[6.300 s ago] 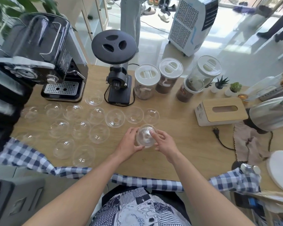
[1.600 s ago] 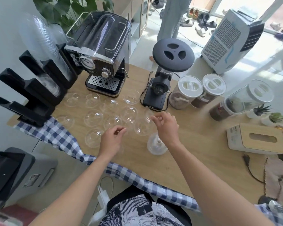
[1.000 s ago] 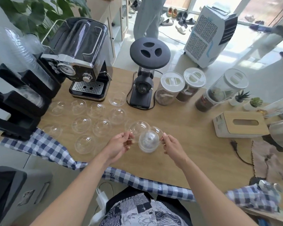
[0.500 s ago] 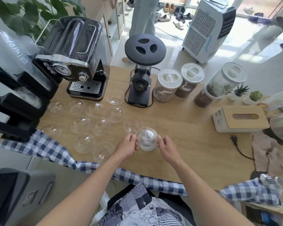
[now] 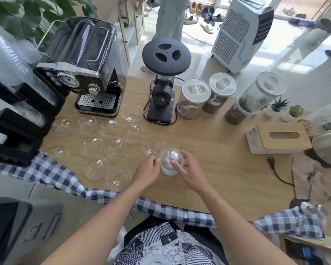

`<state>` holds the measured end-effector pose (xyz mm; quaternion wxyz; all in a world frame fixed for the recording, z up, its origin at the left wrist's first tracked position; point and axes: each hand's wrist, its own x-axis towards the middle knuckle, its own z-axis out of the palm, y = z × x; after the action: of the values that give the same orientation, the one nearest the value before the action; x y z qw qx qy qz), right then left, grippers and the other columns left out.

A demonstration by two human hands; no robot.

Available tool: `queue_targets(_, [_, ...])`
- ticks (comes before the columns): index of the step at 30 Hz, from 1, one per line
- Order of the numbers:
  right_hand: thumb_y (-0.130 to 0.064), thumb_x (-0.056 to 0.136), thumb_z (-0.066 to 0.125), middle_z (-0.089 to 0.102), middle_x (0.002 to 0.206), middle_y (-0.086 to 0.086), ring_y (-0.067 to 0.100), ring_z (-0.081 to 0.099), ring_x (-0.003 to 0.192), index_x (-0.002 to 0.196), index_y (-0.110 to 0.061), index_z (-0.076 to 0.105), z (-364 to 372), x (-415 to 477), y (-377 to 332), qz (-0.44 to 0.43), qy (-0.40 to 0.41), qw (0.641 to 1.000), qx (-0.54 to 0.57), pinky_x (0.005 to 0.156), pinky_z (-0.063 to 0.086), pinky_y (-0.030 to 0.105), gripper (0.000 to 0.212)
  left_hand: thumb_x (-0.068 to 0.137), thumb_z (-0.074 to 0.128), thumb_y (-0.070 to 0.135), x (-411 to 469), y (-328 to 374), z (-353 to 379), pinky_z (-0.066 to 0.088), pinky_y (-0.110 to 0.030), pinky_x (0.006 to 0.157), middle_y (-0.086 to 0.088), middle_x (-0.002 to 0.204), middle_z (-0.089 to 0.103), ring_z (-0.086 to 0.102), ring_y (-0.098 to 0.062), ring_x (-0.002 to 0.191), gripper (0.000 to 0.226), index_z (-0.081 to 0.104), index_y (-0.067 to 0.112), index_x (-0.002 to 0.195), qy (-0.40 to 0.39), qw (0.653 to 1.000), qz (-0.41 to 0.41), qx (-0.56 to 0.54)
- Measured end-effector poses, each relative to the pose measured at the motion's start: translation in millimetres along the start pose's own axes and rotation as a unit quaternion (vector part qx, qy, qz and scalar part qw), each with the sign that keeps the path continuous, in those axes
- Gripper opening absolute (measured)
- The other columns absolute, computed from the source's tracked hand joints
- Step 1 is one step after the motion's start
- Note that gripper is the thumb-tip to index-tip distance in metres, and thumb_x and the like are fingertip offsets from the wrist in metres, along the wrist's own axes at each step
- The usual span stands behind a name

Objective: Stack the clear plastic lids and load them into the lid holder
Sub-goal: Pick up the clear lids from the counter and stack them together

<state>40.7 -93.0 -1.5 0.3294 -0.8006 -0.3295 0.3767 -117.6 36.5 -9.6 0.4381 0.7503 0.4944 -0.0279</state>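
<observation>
A short stack of clear dome lids [image 5: 169,159] stands on the wooden table [image 5: 218,150] in front of me. My left hand [image 5: 148,173] holds its left side with curled fingertips. My right hand [image 5: 189,173] grips it from the right, one finger lying over the dome. Several single clear lids lie spread to the left, the nearest lid [image 5: 152,145] just behind the stack and another lid [image 5: 119,177] by my left wrist. The black lid holder [image 5: 19,121] stands at the left edge with clear stacks in it.
An espresso machine [image 5: 84,73], a black grinder [image 5: 162,92] and three lidded jars [image 5: 195,98] line the back. A tissue box [image 5: 279,138], a power plug [image 5: 270,161] and a brown cloth [image 5: 311,175] lie right. A checked cloth [image 5: 52,173] drapes over the front edge.
The lid stack grew as both hands added a lid about a second ago. My right hand's finger has moved onto the dome's top. The view shifted slightly.
</observation>
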Motion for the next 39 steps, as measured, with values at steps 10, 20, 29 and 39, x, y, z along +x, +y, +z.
queue_targets(10, [-0.079,0.099,0.058,0.047,0.16,0.001,0.019,0.042,0.149,0.165,-0.023,0.042,-3.5,9.8,-8.4,-0.009,0.05,0.995,-0.092,0.125,0.039,0.048,0.087,0.112,0.055,0.047,-10.9,-26.3,-23.1,0.059,-0.032,0.078,0.01,0.095,0.071,0.068,-0.01,0.087,0.024,0.064,0.027,0.103,0.043,0.999,0.028,0.006])
queue_targets(20, [-0.041,0.107,0.055,0.066,0.14,0.004,0.028,0.048,0.141,0.134,-0.021,0.07,35.4,43.5,-73.1,-0.205,-0.01,0.857,-0.472,0.125,0.028,0.064,0.037,0.094,0.073,0.065,-27.1,-94.6,-41.8,0.051,-0.029,0.081,0.012,0.097,0.057,0.053,-0.014,0.098,0.044,0.053,0.026,0.101,0.092,0.982,0.017,0.164])
queue_targets(29, [-0.016,0.111,0.049,0.073,0.127,0.006,0.03,0.052,0.141,0.132,-0.014,0.071,83.4,57.9,-102.0,-0.135,-0.112,0.785,-0.594,0.129,0.007,0.077,0.031,0.103,0.071,0.044,-39.6,-101.5,-42.0,0.049,-0.035,0.096,0.011,0.112,0.068,0.06,-0.018,0.113,0.022,0.066,0.026,0.114,0.097,0.97,0.019,0.221])
queue_targets(39, [-0.009,0.105,0.054,0.077,0.098,-0.006,0.023,0.061,0.117,0.118,-0.027,0.076,66.0,73.4,-98.9,-0.126,0.005,0.911,-0.392,0.117,0.029,0.059,0.031,0.111,0.062,0.032,-37.6,-96.0,-64.7,0.059,-0.026,0.082,0.016,0.107,0.073,0.07,-0.006,0.097,0.013,0.073,0.028,0.116,0.147,0.987,-0.04,-0.049])
